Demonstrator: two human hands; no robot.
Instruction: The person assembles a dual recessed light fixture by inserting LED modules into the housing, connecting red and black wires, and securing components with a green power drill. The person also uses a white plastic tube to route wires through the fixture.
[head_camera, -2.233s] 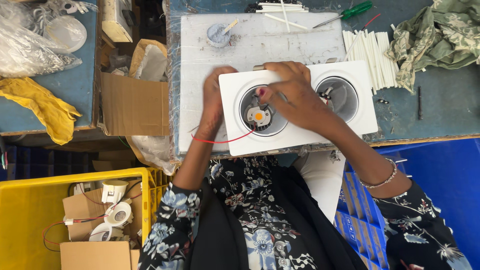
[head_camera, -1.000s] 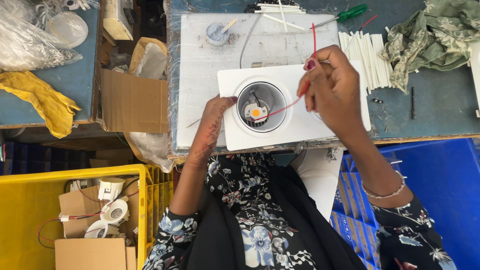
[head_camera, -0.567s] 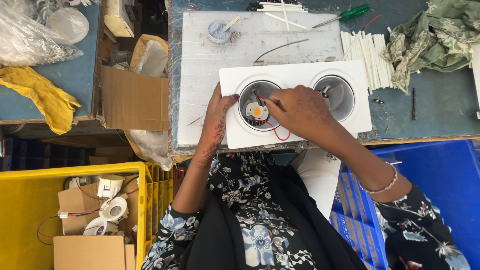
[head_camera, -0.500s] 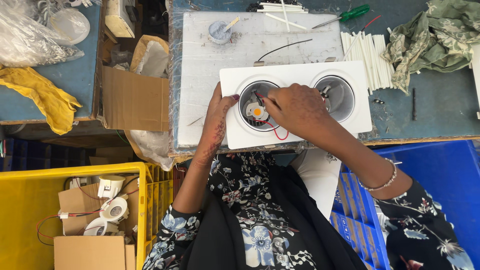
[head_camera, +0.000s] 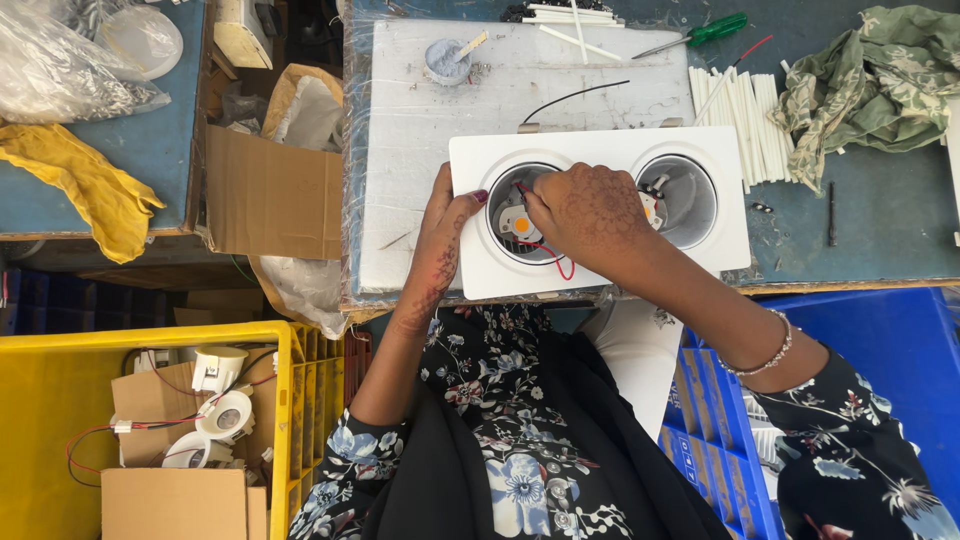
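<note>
A white twin downlight housing with two round wells lies on a white foam board. My left hand grips the housing's left edge, thumb on the rim of the left well. My right hand reaches into that left well, fingertips pinched on a red wire beside a small LED module with an orange centre. The right well stands uncovered, with a fitting inside it.
A small pot of grey paste, a green screwdriver, white tubes and a green cloth lie on the blue bench. A brown carton, a yellow cloth and a yellow crate of wired lamp parts sit left.
My right hand, which had pulled the red wire up and to the right a second ago, has come back down into the left well. The left hand has kept its hold.
</note>
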